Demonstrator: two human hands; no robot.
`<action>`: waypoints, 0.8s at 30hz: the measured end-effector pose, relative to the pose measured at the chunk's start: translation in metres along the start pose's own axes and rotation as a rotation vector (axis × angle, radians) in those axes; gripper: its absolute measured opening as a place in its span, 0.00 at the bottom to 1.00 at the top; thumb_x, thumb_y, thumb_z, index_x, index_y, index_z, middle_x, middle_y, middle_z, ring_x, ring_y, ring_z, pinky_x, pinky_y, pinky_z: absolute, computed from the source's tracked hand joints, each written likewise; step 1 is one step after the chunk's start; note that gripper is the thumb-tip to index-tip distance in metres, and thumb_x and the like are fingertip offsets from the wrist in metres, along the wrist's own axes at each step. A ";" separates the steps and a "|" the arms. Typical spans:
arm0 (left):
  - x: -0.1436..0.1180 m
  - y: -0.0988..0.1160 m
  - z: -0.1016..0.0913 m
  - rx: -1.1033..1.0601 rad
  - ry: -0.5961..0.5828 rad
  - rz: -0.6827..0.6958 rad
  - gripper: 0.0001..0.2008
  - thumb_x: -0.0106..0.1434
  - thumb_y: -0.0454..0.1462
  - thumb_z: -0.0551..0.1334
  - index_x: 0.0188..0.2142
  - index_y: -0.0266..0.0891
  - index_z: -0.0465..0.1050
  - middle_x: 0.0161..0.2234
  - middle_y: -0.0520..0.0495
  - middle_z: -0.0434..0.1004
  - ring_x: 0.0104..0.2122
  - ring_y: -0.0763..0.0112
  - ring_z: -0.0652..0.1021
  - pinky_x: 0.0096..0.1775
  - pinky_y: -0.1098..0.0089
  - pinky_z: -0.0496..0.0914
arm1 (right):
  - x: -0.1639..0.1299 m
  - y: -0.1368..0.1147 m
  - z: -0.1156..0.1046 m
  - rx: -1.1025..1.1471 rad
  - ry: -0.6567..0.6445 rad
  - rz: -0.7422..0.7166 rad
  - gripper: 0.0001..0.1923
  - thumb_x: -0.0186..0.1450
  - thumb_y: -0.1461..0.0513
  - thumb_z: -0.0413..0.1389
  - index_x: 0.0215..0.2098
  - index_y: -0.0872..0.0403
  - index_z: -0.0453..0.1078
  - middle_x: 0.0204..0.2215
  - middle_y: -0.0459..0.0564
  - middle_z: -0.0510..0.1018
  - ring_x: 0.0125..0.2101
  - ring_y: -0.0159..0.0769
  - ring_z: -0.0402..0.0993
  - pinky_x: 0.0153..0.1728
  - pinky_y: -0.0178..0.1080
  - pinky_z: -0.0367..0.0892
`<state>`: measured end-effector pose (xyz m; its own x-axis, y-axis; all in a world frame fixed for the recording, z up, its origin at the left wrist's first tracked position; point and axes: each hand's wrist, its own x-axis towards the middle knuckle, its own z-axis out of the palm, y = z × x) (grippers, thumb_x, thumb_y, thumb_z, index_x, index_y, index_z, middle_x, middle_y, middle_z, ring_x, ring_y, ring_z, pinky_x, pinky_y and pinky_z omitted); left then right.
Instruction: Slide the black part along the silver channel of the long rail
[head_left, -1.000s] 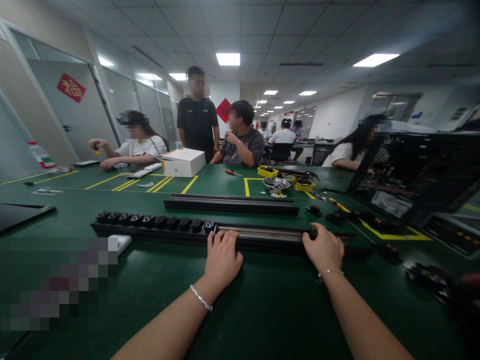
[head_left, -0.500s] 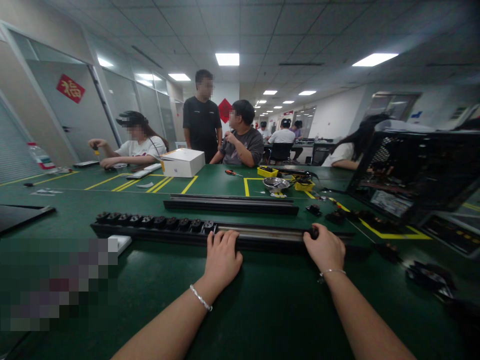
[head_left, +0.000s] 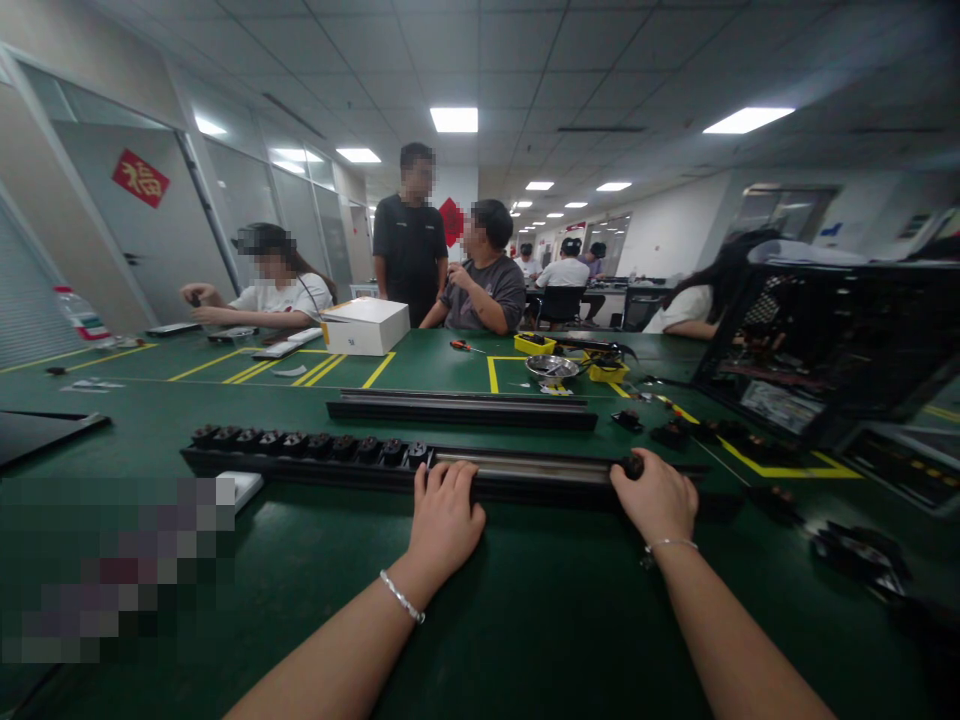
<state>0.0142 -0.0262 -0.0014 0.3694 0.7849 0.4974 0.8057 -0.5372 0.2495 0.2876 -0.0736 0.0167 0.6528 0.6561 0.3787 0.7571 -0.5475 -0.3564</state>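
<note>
A long black channel lies across the table in front of me, its metal inside showing along the right half. Several black socket modules sit in a row in its left part. My left hand is curled over the near edge of the channel, fingertips just right of the last module. Near the channel's right end, my right hand is closed with a small black socket module between thumb and fingers; the hand covers much of it. Behind lies a second black channel, parallel to the first.
Loose black parts are scattered at the right, beside a large black open casing. Farther back stand a metal bowl, yellow bins, a screwdriver and a white box. Co-workers are around the table.
My right hand has shifted slightly right along the channel with the module. My left hand stays put. The standing person has moved a little right, and the left co-worker's hands have moved.
</note>
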 end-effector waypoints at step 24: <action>0.000 -0.001 0.001 -0.022 -0.026 -0.002 0.23 0.57 0.34 0.56 0.53 0.43 0.64 0.52 0.47 0.71 0.55 0.58 0.65 0.62 0.47 0.45 | 0.005 0.008 0.007 0.052 0.031 0.025 0.25 0.59 0.53 0.45 0.51 0.54 0.65 0.48 0.55 0.73 0.52 0.45 0.63 0.56 0.51 0.49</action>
<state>0.0140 -0.0253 -0.0029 0.3799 0.7935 0.4754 0.7963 -0.5421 0.2684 0.2965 -0.0710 0.0099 0.6724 0.6256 0.3955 0.7388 -0.5348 -0.4100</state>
